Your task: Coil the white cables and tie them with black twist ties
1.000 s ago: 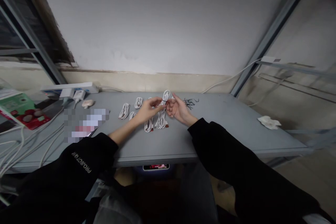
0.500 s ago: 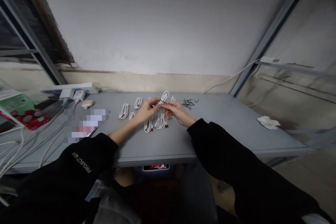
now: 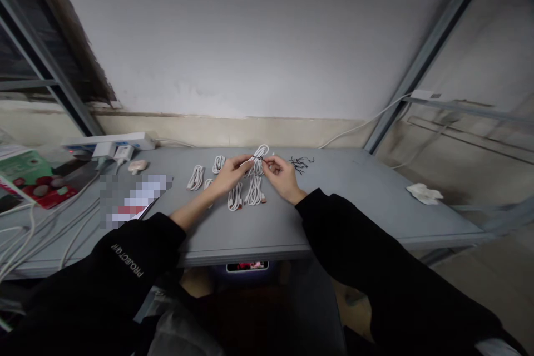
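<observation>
My left hand [image 3: 233,171] is closed on a coiled white cable [image 3: 262,149], whose looped end sticks up past the fingers. A thin black twist tie [image 3: 257,157] lies across that coil. My right hand [image 3: 282,174] has its thumb and fingers pinched together at the tie's right end, close beside the coil. More coiled white cables [image 3: 254,190] lie on the grey table [image 3: 354,206] below and to the left of my hands, some partly hidden by the left one. A loose heap of black twist ties [image 3: 300,164] is just right of my right hand.
At the left are a power strip [image 3: 125,140] with plugged-in chargers, a small pinkish case [image 3: 137,166], a partly blurred flat item [image 3: 137,200], a green and red box [image 3: 37,175] and trailing cords. A crumpled tissue [image 3: 424,193] lies far right. Metal posts flank the table.
My right hand has drawn slightly away from my left, to the right, with its fingers curled in more. The black tie now shows stretched between both hands across the cable.
</observation>
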Demonstrator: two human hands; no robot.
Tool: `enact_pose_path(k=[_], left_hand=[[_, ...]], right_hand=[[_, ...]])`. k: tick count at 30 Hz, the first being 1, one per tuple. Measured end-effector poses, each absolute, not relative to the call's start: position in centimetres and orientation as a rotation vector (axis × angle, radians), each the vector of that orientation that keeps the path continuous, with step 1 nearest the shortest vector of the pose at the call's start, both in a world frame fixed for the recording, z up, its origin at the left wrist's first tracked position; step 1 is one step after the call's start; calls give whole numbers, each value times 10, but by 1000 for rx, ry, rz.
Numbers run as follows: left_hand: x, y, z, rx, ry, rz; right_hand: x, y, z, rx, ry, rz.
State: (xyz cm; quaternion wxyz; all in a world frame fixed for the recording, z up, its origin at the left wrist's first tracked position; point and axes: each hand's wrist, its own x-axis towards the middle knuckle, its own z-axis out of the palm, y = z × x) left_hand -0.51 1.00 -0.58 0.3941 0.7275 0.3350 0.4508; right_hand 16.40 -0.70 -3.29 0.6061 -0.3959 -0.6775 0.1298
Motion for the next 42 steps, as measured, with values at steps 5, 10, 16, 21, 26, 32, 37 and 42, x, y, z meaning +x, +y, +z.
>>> enact_pose_path(k=[5,10,16,21,26,32,37,42], left_hand=[[-7,10,-2,1804,837,1057],[-7,7,-4,1893,850,992],[-3,4,-5,1968,829,1015],[-5,10,-9,1906,838,1065],[-5,11,-14,1960,815,989],[-8,6,-12,2288,990,1104],[-13,8,-9,2456,1194,1155],[-13,14,-8,2132,1301,1203]], right_hand=[[168,-11,-30,-969,-1653,149],[174,-12,-26,-944,-1645,117],[171,-19,-19,-979,-1674,181],[171,-17,-20,-974,-1829,190],[174,-10,-26,-959,-1884,234],[173,-11,-28,-943,-1858,276],[174,-10,-27,-947,-1637,361],[188,0,-22,-982,-1340,210]])
